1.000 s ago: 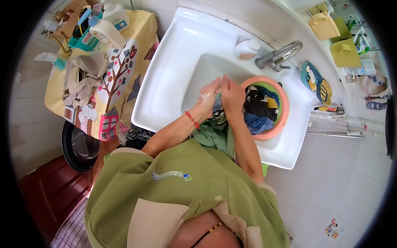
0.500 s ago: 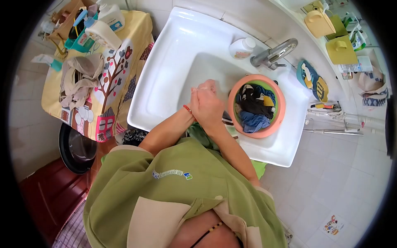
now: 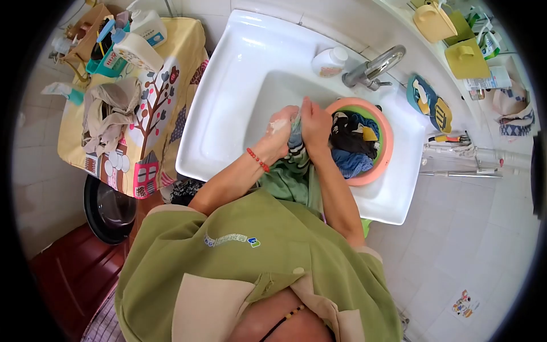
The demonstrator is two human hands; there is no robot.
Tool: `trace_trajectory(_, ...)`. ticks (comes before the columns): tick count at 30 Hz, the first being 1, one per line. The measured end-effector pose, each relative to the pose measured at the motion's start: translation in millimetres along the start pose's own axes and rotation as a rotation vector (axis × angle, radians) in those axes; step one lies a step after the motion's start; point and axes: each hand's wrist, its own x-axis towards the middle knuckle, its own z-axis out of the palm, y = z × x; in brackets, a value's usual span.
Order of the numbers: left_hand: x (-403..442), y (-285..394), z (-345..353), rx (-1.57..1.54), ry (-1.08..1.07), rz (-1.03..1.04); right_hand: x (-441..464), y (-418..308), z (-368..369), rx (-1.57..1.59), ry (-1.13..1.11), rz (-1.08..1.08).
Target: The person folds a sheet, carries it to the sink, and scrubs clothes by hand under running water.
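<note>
The cloth (image 3: pixel 296 139) you grip looks matt, the sink (image 3: pixel 225 97) glossy and smooth like ceramic, the tap (image 3: pixel 373 69) polished metal, the bottle (image 3: pixel 330 61) beside it and the tub (image 3: pixel 386 149) smooth plastic, the tub's clothes (image 3: pixel 348 137) dull and rumpled, your top (image 3: pixel 273 228) matt fabric, and your beaded bracelet (image 3: pixel 257 160) smooth and shiny.

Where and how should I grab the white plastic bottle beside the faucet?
Probably the body of the white plastic bottle, below its cap, coming from the front left. The rounded body offers a wrap-around grip and that side is open, whereas the curved silver metal faucet stands at its right.
</note>
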Motion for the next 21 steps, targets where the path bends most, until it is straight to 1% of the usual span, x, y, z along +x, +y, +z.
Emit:
trace_trajectory(1, 0, 3, 2, -0.010, -0.023, 0.007, 0, -12, -12, 0.101, 0.141, 0.005)
trace_trajectory(3, 38, -24, -27, 0.495, -0.154, 0.425, 3, -6, -9, 0.007, 0.081, -0.077)
trace_trajectory(5, 48, -20, -33, 0.242, -0.241, 0.128, 0, 5, 2, -0.081, 0.023, -0.145)
trace_trajectory(6, 33, -2, -24, 0.123, -0.252, -0.021, 1, 10, 7, -0.125, -0.001, -0.179)
trace_trajectory(8, -12, 13, 15, -0.018, 0.112, -0.116, -2, 13, 10, -0.215, -0.053, -0.238)
trace_trajectory(11, -3, 7, 11, -0.043, 0.016, -0.015, -2, 9, -2, -0.119, 0.173, -0.122)
trace_trajectory(13, 44, -20, -20, 0.180, -0.226, 0.220, 6, 6, -5, -0.132, 0.174, -0.215)
trace_trajectory(16, 56, -23, -34, 0.225, -0.266, 0.104, 2, 2, -5, -0.146, 0.183, -0.314)
trace_trajectory(17, 15, 0, -4, 0.075, -0.134, 0.017, 0, 2, -5, -0.151, 0.189, -0.341)
trace_trajectory(18, -10, 10, 10, -0.075, 0.004, -0.074, -6, 2, -4, -0.156, 0.190, -0.365)
trace_trajectory(21, 7, -3, 1, -0.086, -0.062, 0.034, -7, 7, -8, -0.198, 0.202, -0.377)
